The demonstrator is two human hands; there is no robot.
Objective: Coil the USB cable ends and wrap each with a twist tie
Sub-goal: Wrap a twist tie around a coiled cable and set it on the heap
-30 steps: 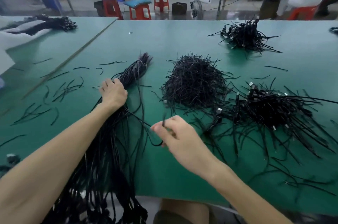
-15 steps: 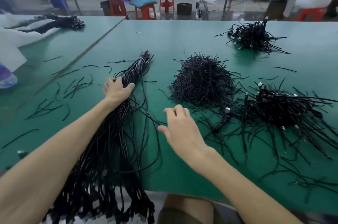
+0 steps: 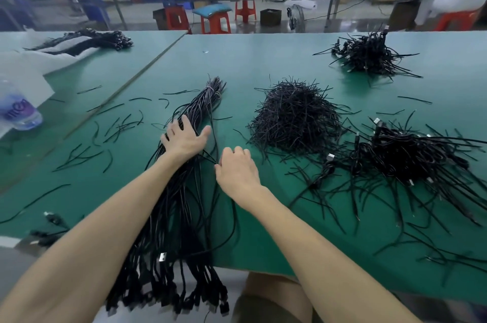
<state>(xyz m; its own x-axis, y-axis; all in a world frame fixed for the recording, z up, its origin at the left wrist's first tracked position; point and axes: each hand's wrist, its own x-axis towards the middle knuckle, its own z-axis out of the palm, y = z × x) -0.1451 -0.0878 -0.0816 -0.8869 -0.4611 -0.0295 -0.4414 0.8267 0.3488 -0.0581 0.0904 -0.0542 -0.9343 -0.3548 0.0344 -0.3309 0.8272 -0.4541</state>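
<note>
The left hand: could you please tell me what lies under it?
The left hand rests on the bundle of black USB cables, which lies on the green table. The strands beneath its palm are hidden.

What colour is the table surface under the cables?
The table is green; the head view shows it best.
</note>
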